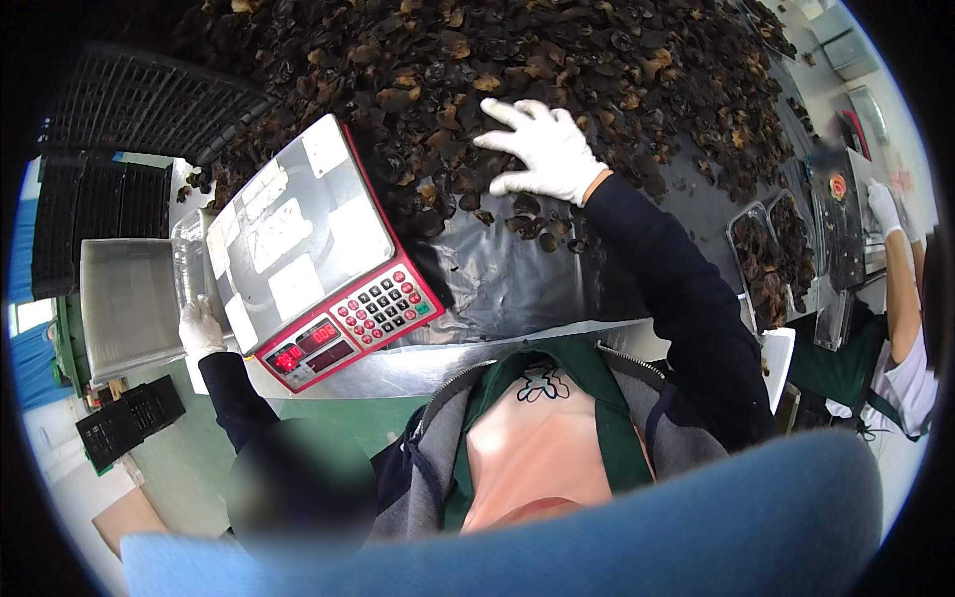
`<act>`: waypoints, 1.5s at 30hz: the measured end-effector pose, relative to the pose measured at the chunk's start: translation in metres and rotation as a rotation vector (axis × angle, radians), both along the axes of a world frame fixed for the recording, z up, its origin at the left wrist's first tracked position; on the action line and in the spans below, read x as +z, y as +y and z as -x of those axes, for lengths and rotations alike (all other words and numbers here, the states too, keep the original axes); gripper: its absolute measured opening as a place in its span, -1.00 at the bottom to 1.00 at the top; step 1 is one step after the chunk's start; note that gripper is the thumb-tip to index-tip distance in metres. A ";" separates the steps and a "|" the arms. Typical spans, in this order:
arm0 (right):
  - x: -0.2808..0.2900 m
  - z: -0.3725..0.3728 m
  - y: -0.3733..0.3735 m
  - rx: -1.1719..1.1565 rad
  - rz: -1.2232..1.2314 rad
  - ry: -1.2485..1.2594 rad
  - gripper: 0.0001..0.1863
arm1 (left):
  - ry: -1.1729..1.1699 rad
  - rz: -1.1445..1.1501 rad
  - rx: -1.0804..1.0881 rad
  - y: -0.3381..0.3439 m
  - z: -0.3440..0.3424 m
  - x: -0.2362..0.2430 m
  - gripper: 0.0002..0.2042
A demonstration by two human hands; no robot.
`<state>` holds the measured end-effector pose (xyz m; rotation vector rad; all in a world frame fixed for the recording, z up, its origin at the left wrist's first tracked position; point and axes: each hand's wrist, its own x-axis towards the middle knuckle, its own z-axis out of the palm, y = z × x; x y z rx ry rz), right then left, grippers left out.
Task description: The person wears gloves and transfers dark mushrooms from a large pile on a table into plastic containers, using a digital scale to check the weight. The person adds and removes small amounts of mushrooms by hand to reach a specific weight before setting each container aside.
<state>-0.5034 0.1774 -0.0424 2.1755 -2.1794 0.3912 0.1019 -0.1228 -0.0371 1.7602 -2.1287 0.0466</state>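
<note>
My right hand (pixel 545 154), in a white glove, reaches over a broad heap of dark brown dried fungus pieces (pixel 557 60) that look like wood ear mushrooms. Its fingers are spread at the near edge of the heap, with nothing visible in them. At the left, my left hand (pixel 202 328), also gloved in white, grips the near end of a clear plastic tray (pixel 191 257). The tray is beside a red and silver digital scale (pixel 298 234) with a lit red display and a keypad. White patches cover parts of the scale's metal plate.
Left of the clear tray is a stack of clear plastic trays (pixel 129 308). Black slatted crates (pixel 149 104) stand at the far left. Filled clear trays (pixel 756 254) sit at the table's right. Beyond them, a co-worker's gloved hand (pixel 882 207) is near another scale (pixel 841 199).
</note>
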 end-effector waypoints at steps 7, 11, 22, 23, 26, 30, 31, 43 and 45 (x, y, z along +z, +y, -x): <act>-0.026 0.062 -0.033 -0.135 0.232 -0.238 -0.63 | -0.152 0.090 0.177 0.025 0.040 0.056 -0.73; 0.002 0.070 -0.037 -0.182 0.121 -0.682 -0.67 | -0.200 0.520 -0.097 0.080 0.068 0.078 -0.78; 0.086 0.017 -0.016 -0.216 0.025 -1.504 -0.70 | -0.128 0.282 -0.611 0.207 0.191 0.082 -0.72; 0.089 0.014 -0.021 -0.158 -0.042 -1.474 -0.72 | -0.060 0.284 -0.589 0.205 0.191 0.089 -0.74; 0.097 -0.001 -0.047 -0.029 -0.117 -1.442 -0.80 | 0.062 0.306 -0.548 0.197 0.184 0.097 -0.79; 0.123 -0.049 -0.071 0.090 -0.099 -1.389 -0.82 | 0.162 0.311 -0.573 0.194 0.186 0.103 -0.70; 0.125 -0.059 -0.078 0.158 -0.083 -1.339 -0.82 | 0.177 0.303 -0.607 0.195 0.193 0.105 -0.61; 0.126 -0.158 -0.132 0.468 -0.237 -0.840 -0.69 | 0.030 0.490 -0.630 0.182 0.243 0.092 -0.59; 0.105 -0.157 -0.146 0.493 -0.216 -0.588 -0.60 | 0.056 0.476 -0.611 0.182 0.236 0.089 -0.63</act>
